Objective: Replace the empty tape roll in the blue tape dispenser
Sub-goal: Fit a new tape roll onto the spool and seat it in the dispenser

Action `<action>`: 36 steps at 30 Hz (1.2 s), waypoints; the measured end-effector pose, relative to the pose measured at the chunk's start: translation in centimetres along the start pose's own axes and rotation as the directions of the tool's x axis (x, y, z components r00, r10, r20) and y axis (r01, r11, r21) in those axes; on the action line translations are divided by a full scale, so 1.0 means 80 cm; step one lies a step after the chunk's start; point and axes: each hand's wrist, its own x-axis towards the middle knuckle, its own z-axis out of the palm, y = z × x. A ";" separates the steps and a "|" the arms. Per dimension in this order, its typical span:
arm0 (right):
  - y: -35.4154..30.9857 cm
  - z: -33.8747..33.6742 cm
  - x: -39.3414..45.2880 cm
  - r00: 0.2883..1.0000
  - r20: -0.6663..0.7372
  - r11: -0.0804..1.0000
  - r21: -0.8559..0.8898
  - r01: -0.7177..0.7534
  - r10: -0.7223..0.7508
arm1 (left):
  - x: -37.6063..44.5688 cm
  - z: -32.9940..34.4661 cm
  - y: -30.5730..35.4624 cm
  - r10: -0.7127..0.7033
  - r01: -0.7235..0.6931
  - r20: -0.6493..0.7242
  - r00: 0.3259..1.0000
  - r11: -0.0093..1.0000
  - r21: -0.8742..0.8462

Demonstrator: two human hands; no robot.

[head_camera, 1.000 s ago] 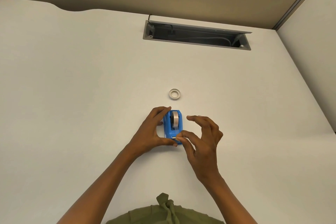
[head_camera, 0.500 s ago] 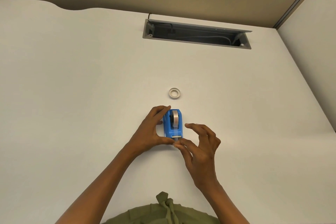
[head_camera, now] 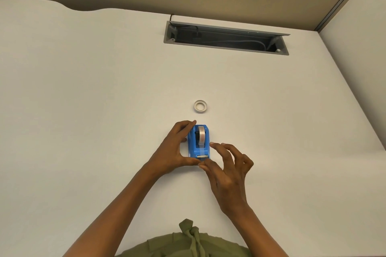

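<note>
The blue tape dispenser stands on the white desk with a clear tape roll seated in it. A strip of tape runs down from the roll to the cutter at its near end. My left hand grips the dispenser from its left side, index finger at the far end and thumb at the near end. My right hand pinches the tape end just below the cutter with thumb and index finger; its other fingers are spread. An empty white tape core lies flat on the desk a little beyond the dispenser.
A grey open cable tray with wires inside is set into the white desk at the back. A second white surface rises at the right. A beige partition wall runs behind the desk.
My right hand has slid toward me, from the dispenser's near end to just below the cutter, drawing the tape end along. The left hand and dispenser stayed put.
</note>
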 end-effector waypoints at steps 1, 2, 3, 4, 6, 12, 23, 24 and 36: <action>-0.001 0.000 0.000 1.000 -0.001 1.000 0.003 -0.005 0.005 | 0.000 0.000 0.000 -0.001 0.001 0.012 1.000 1.000 0.001; -0.002 0.000 0.000 1.000 -0.002 1.000 0.010 -0.014 0.014 | 0.000 -0.001 -0.001 -0.003 0.003 0.022 1.000 1.000 0.001; -0.003 0.000 0.000 1.000 -0.005 0.999 0.022 -0.024 0.024 | 0.000 -0.001 -0.001 -0.005 0.005 0.030 1.000 1.000 0.001; -0.003 0.000 0.000 0.999 -0.012 0.999 0.038 -0.035 0.035 | 0.000 -0.001 -0.001 -0.006 0.006 0.035 0.999 1.000 -0.001; -0.005 -0.001 0.000 0.998 -0.025 0.996 0.073 -0.055 0.057 | 0.000 0.000 -0.001 -0.011 0.011 0.041 0.999 1.000 -0.003; -0.006 -0.002 -0.002 0.997 -0.022 0.993 0.098 -0.069 0.072 | -0.001 -0.003 -0.008 -0.013 0.011 0.087 0.996 1.000 0.021; 0.001 0.005 0.002 0.999 -0.038 1.000 0.000 -0.020 0.020 | 0.000 -0.007 -0.003 -0.020 0.018 0.079 0.997 0.999 0.026; 0.002 0.005 0.002 0.999 -0.040 1.000 -0.013 -0.006 0.005 | 0.000 -0.007 -0.003 -0.020 0.018 0.076 0.997 0.999 0.027; 0.021 0.001 -0.018 0.992 0.006 0.986 0.108 -0.125 0.125 | -0.002 -0.008 -0.005 -0.052 0.049 0.093 0.994 0.998 0.036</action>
